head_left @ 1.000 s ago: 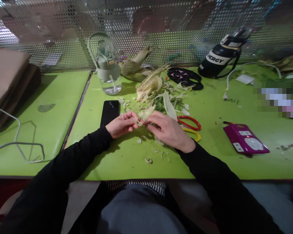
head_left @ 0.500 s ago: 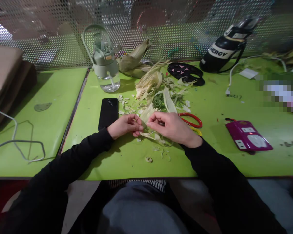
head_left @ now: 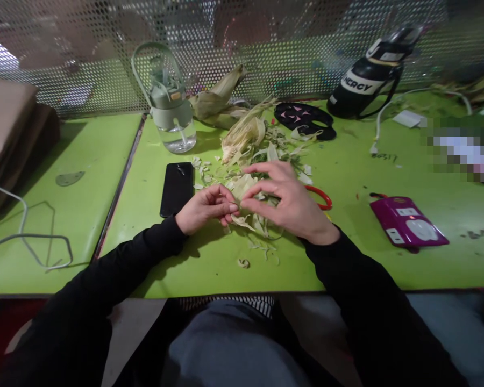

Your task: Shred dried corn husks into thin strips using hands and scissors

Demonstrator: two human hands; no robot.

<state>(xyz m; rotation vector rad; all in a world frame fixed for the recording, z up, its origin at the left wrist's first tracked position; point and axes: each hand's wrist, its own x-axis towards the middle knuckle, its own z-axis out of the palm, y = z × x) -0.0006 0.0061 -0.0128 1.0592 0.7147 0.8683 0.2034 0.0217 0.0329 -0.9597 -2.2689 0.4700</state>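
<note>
We view a green table [head_left: 439,279], which bears a black flask [head_left: 358,86] beyond and to the right of the hands, and a clear bottle [head_left: 171,115] beyond the left. The right hand [head_left: 292,207] is spread, fingers parted, its thumb tip just beside the left fingertips. The left hand [head_left: 207,208] is narrow, thumb and forefinger drawn together; we cannot tell whether anything lies between them. Beyond both hands we note a folded husk [head_left: 218,99], dull green-brown and tapering to a dark tip. Nearer lies a husk bundle [head_left: 244,134], pale yellow and frayed, its strands fanned away from the hands. Beside the left hand is a phone [head_left: 177,189]. Just beyond the fingertips we see a creamy, thin husk piece [head_left: 243,185]; on the near side, a small pale curl [head_left: 243,263].
</note>
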